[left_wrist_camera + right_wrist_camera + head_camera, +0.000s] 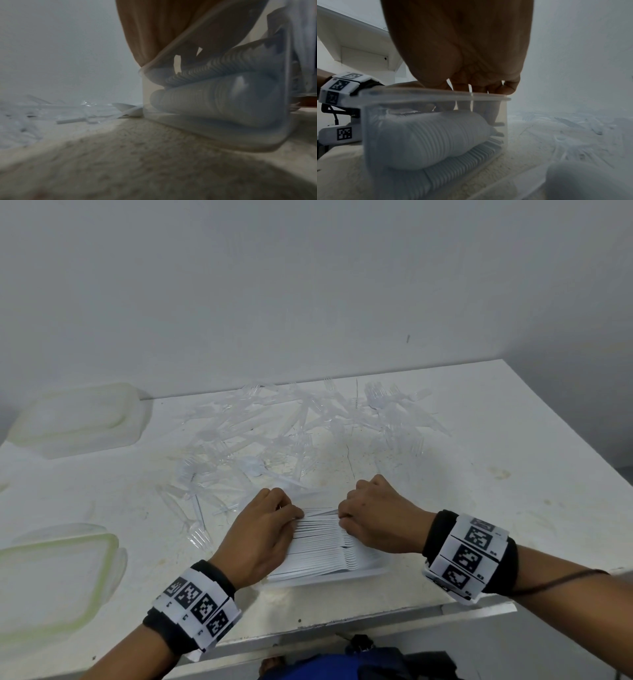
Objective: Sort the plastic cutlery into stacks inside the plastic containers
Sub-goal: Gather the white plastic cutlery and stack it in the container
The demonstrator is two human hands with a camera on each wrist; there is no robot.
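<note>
One container [435,135] filled: white spoons [322,542] stacked in layers under both grips. Clear loose cutlery [291,422] beyond them, unsorted; most work remains. Left hand [263,529] and right hand [376,518] curl fingers down onto the top row, seemingly pressing it level, perhaps pinching.

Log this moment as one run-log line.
stage: pressing white spoon stack into clear container | left hand: on stack | right hand: on stack | loose clear cutlery: unsorted
</note>
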